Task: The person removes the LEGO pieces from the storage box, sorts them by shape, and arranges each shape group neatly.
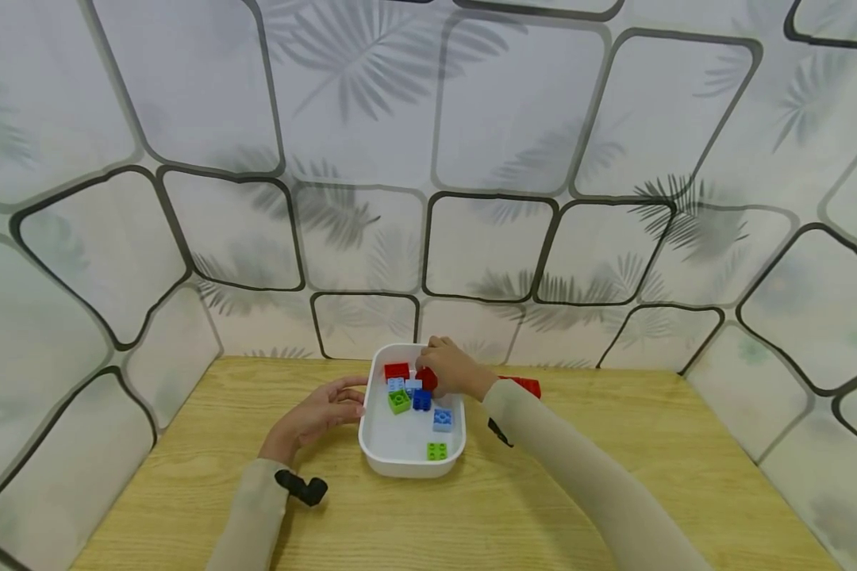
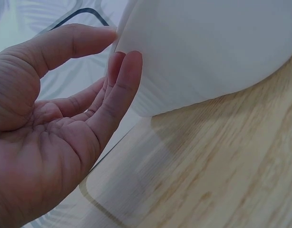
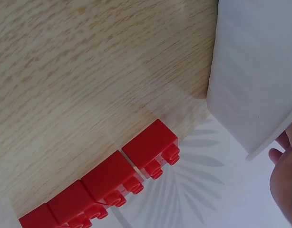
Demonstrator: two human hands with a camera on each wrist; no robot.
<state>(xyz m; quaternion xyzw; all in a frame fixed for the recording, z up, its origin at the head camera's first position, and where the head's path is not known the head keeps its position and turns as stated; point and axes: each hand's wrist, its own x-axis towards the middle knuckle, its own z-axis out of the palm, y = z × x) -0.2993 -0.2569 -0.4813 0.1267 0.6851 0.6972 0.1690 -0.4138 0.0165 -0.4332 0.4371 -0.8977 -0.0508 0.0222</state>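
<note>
A white plastic tub [image 1: 400, 444] stands on the table with several toy building bricks in it. My left hand [image 1: 321, 414] is at the tub's left side, fingers loosely bent. In the left wrist view, the left hand's [image 2: 65, 123] thumb and fingertips touch the tub's wall [image 2: 198, 52]. Over the far right rim, my right hand [image 1: 457, 371] reaches in and pinches a red brick [image 1: 426, 378]; its fingertips are partly hidden. Nearby in the tub are another red brick [image 1: 397, 370], a dark blue brick [image 1: 421, 400] and a green brick [image 1: 399, 401].
A row of red bricks [image 3: 110, 175] lies on the wooden table [image 1: 543, 492], right of the tub and near the back edge. Light blue [image 1: 443, 419] and green bricks [image 1: 436, 451] sit in the tub's near end. A patterned curtain [image 1: 500, 246] stands behind the table.
</note>
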